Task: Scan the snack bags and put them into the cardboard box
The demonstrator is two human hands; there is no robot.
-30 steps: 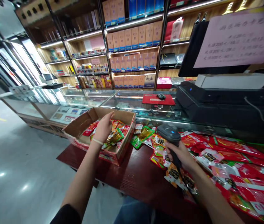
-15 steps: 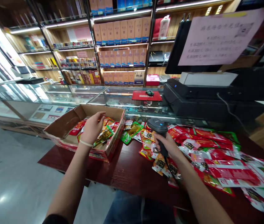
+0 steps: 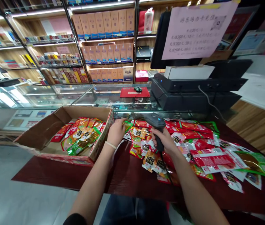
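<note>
My right hand is wrapped round the handle of a black barcode scanner, its head pointing away over a pile of snack packets. My left hand is just right of the cardboard box, its fingers closed over a green snack packet that it partly hides. Inside the open cardboard box lie red, orange and green snack packets. Under and around the scanner spreads the loose pile of red, orange and white packets, with a larger green packet at its right end.
A dark red wooden table carries the box and the pile. Behind it runs a glass counter with a red mat and a mouse. A monitor bearing a pink notice stands over a black cash-register unit.
My left hand has moved from above the box rightwards and down to the green packet beside it. The scanner stays in my right hand. The whole view has turned slightly right.
</note>
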